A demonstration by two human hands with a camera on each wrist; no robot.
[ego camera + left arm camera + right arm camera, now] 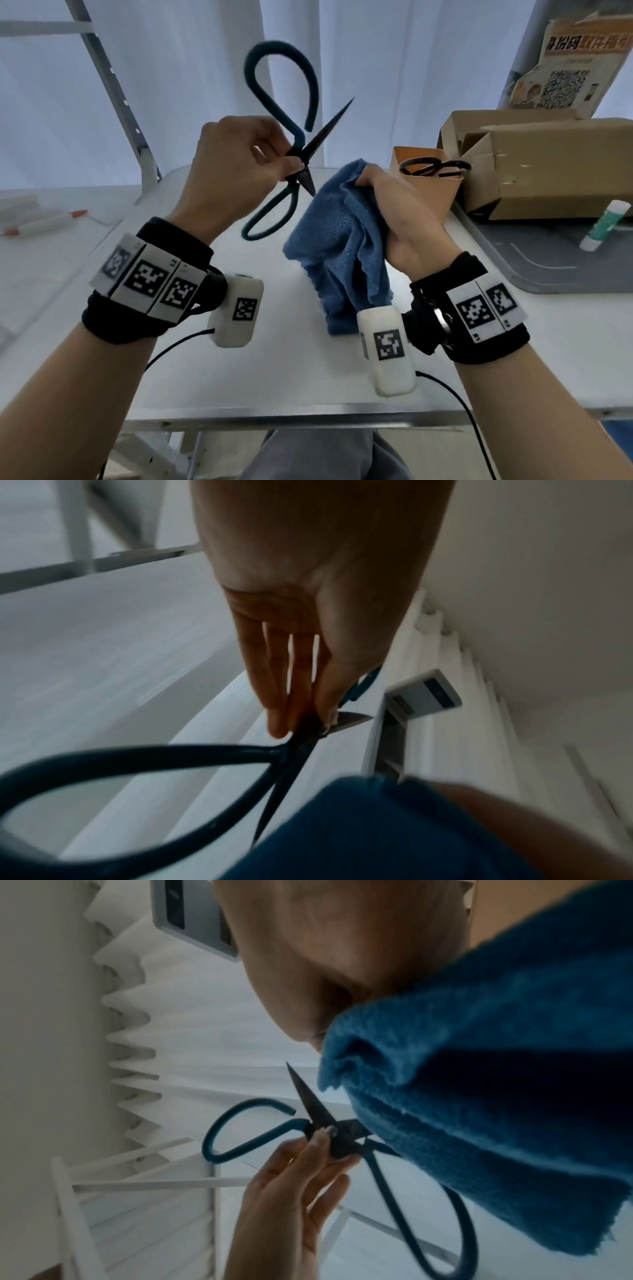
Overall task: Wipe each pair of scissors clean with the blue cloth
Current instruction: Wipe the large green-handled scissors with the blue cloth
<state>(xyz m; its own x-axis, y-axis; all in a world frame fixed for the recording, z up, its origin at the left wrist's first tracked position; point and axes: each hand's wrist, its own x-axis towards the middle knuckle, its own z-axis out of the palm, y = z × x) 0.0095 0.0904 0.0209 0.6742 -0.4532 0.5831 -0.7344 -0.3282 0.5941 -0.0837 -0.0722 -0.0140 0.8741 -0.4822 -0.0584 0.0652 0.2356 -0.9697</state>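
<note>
**Teal scissors pinched at pivot in L hand, cloth bunched in R**

From my remote feed, left to right:

- Far left: two white rollers w/ orange tips [41,221] lay on the side surface, well apart from the work.
- L hand [233,168] was raised over the white table [274,377], thumb + fingertips [277,723] pinching the teal-handled scissors [301,150] right at the pivot. Blades were spread: long one pointed up-right, short one down toward the cloth. One handle loop stood high, other hung below the hand. R wrist cam confirmed the pinch at the pivot [329,1134].
- Centre: blue cloth [337,246] hung off the R hand, lower end touching the table. Short blade tip was just beside the cloth's upper edge; couldn't tell if touching.
- R hand [400,219] had fingers curled round the bunched top of the cloth, gripping it. L wrist cam was blurred there, only showed blue mass [394,831].
- Right of that: orange holder [431,192] w/ black-handled scissors [435,167] sticking out of the top.
- Behind/right: cardboard box [548,168], printed QR leaflet [568,68] propped above it.
- Far right: glue stick [604,224] lay tilted on a grey tray [565,274].
</note>
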